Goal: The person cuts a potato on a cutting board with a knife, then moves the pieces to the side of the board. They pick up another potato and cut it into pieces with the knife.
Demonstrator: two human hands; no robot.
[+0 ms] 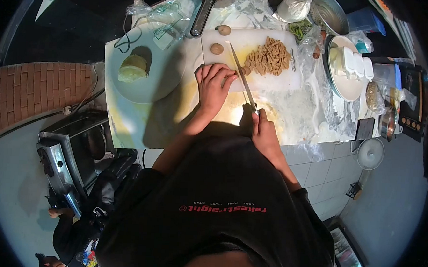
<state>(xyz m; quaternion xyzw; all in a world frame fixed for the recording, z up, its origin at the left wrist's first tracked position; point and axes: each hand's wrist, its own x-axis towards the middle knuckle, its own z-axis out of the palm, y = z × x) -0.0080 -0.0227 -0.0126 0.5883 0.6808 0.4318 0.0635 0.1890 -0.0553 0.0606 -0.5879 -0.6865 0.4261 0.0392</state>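
- left hand point(213, 87): fingers bent, fingertips pressed on a small brown piece point(248, 70) on the cutting board. palm down, thumb toward the blade.
- right hand point(265, 133): closed around the handle of the knife point(245, 79), near the front edge of the board.
- knife: blade ran forward and slightly left from the hand, across the board, just beside the left fingertips.
- brown strips point(271, 56): loose pile on the cutting board point(284, 84), right of the blade, the small piece at its near-left edge.
- round brown piece point(217, 48): on the board, left of the blade, ahead of the left hand. oval brown piece point(224, 30) sat farther forward at the board's far edge.
- large plate point(166, 82): left of the board, pale green chunk point(132, 70) on it.
- pan point(202, 17): beyond the board, handle pointing back toward the person, pale contents.
- green leaves point(300, 29): near the board's far right corner, clear plastic beside them.
- oval dish point(344, 91): farther right, white containers point(358, 63) on it.
- another person point(71, 232): lower left, by a metal stove point(60, 161), well apart from both hands.
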